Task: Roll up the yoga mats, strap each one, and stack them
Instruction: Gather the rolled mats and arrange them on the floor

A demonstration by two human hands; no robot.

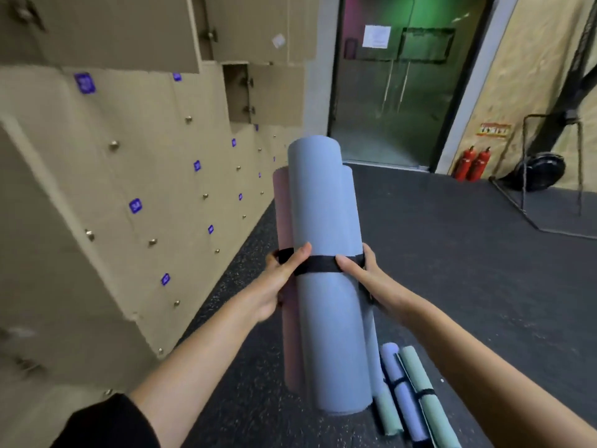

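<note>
I hold a bundle of rolled yoga mats in the air in front of me. A grey-blue roll [326, 318] lies on top, a pink roll [284, 221] shows along its left side and another blue roll [350, 202] along its right. A black strap [319, 263] runs across the bundle. My left hand [281, 276] grips the left side, thumb on the strap. My right hand [361, 270] grips the right side, thumb on the strap too. On the floor below lie three strapped rolls: a lavender mat [402, 396], a green mat [426, 402] and a shorter green mat [387, 415].
A wall of tan lockers [113, 189] with purple number tags and metal knobs runs along the left. The floor [452, 270] is dark speckled rubber. A glass door [394, 92] stands ahead. Two red fire extinguishers [473, 163] and a black metal stand [542, 176] are at the right.
</note>
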